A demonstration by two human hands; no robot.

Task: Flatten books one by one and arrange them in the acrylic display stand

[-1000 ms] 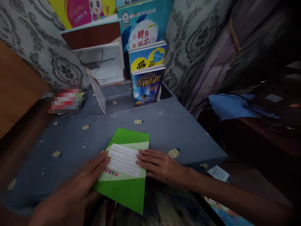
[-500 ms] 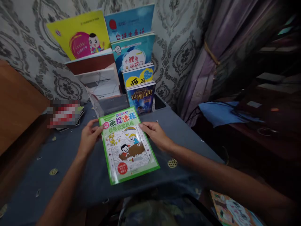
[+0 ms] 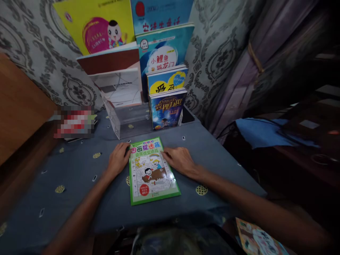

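A green-bordered children's picture book (image 3: 152,175) lies face up on the table, with a colourful title and a cartoon scene on its cover. My left hand (image 3: 119,157) has its curled fingers at the book's upper left edge. Opposite it, my right hand (image 3: 180,161) pinches the upper right edge between thumb and bent fingers. Just behind the book stands a clear tiered book rack (image 3: 117,122). In the rack's right column, a dark blue book (image 3: 168,109) is at the front.
Behind it rise a yellow-and-blue book (image 3: 167,79), a teal book (image 3: 164,49) and a yellow book (image 3: 98,24). A blurred-out pile (image 3: 75,122) lies at left near a wooden panel (image 3: 23,109). Another book (image 3: 259,237) is low at right, below the table edge.
The picture book has gone down from my raised hands onto the tabletop. Both hands came down with it, staying at its sides. My view has shifted closer to the rack.
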